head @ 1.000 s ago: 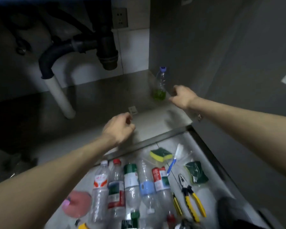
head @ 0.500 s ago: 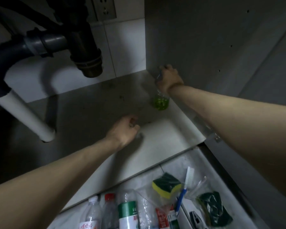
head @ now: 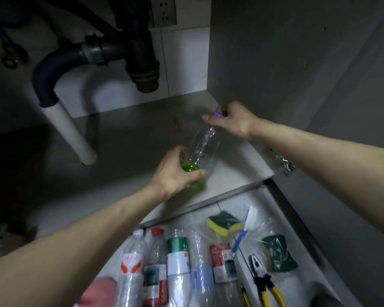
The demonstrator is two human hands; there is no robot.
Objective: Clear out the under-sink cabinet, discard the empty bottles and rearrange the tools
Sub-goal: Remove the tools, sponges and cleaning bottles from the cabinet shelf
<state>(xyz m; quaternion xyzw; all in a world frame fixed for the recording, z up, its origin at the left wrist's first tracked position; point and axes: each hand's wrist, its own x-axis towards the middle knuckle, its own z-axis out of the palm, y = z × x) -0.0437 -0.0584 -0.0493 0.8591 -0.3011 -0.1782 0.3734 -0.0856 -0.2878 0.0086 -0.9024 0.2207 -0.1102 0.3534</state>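
A clear plastic bottle (head: 203, 147) with a blue cap and a little green liquid at its bottom is tilted above the cabinet floor (head: 124, 138). My right hand (head: 233, 120) grips its cap end near the right cabinet wall. My left hand (head: 175, 171) holds its base, fingers curled round the green part. On the floor in front of the cabinet lie several plastic bottles (head: 177, 262) side by side, yellow-handled pliers (head: 264, 282), a blue and white brush (head: 244, 231), a yellow-green sponge (head: 224, 222) and a dark green scourer (head: 277, 251) in a bag.
A dark drain pipe (head: 140, 52) and a white pipe (head: 71, 134) stand at the cabinet's back left. A wall socket (head: 164, 12) sits high on the back wall. A door hinge (head: 284, 162) is on the right wall. A pink cloth (head: 100, 293) lies near the bottles.
My right hand has pulled the bottle from the back right corner toward the front and tilted it. My left hand, earlier curled on the cabinet floor, now holds the bottle's base.
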